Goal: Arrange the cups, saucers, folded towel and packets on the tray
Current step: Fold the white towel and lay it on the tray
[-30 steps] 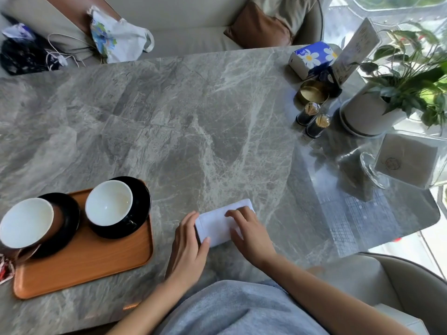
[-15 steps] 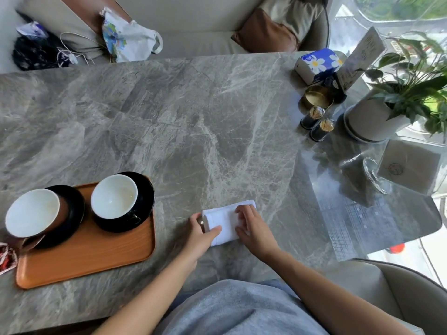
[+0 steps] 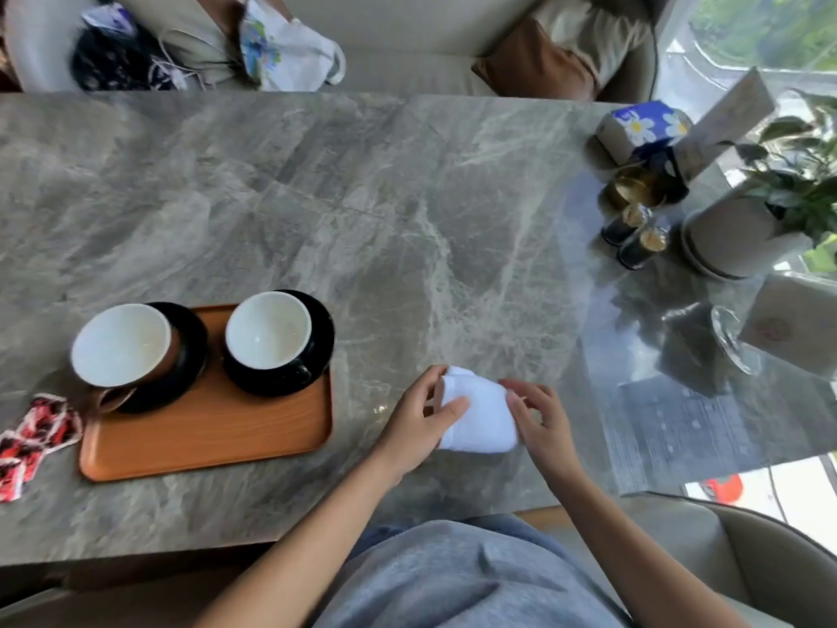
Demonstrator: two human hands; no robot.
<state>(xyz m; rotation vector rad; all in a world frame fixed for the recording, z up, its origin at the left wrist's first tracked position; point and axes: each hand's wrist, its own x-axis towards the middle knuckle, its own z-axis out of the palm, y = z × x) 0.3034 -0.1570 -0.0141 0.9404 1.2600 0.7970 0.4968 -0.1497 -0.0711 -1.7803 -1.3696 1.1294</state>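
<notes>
Marble table [image 3: 407, 219], towel [image 3: 480, 419] lengthwise toward person

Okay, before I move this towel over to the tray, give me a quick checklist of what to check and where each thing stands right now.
1. Towel folded compactly: ok, a small white bundle.
2. Both hands on it: ok, left hand and right hand touch its sides.
3. Free space on the tray: ok, the near half is bare.
4. Both cups on saucers on the tray: ok.
5. Packets on the tray: not ok, they lie on the table off its left edge.
6. Towel lifted off the table: cannot tell.
</notes>
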